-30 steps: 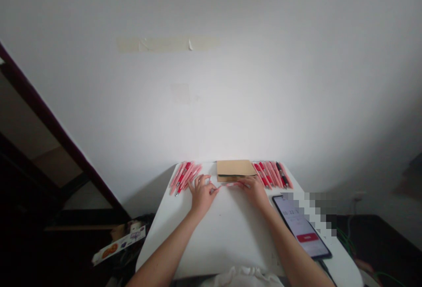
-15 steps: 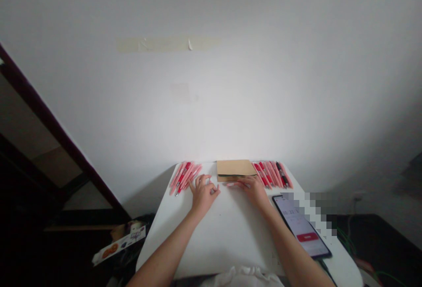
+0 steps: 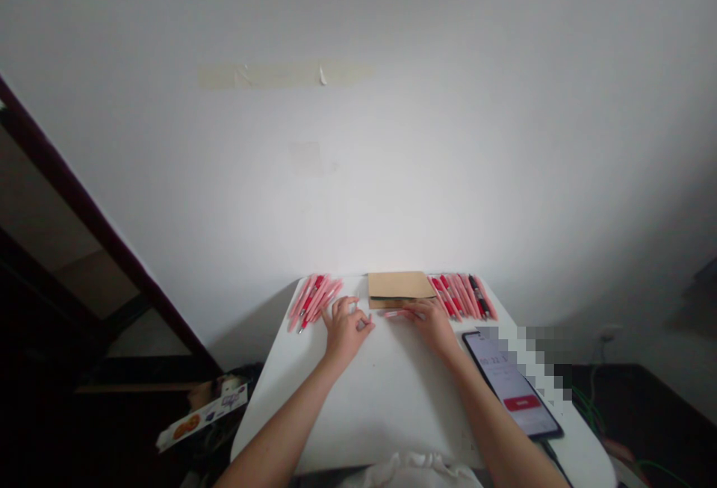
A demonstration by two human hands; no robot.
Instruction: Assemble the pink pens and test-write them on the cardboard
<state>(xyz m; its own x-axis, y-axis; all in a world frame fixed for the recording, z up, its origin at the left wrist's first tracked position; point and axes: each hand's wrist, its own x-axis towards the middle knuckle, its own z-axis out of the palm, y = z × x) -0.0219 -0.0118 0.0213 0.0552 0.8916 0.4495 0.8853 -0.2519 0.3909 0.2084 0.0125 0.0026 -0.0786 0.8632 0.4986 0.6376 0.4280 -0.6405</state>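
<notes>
My right hand (image 3: 430, 321) is closed on a slim pink pen (image 3: 396, 313), which points left in front of the tan cardboard box (image 3: 401, 285). My left hand (image 3: 344, 329) is in a pinch, thumb and forefinger together. A small pinkish tip shows at that pinch, too small to name. A short gap separates the pen's tip from my left fingers. Beside my left hand lies a bunch of pink and red pens (image 3: 311, 300). To the right of the box is another row of pink, red and black pens (image 3: 460, 296).
A phone (image 3: 512, 383) with a lit timer screen lies at the right of the white table (image 3: 375, 406), a cable at its lower end. The wall (image 3: 358, 204) rises behind the table's far edge. Below left is a patterned strip (image 3: 205, 417).
The pink pen in my right hand shows slightly farther to the left. My left hand keeps almost the same place and pinch.
</notes>
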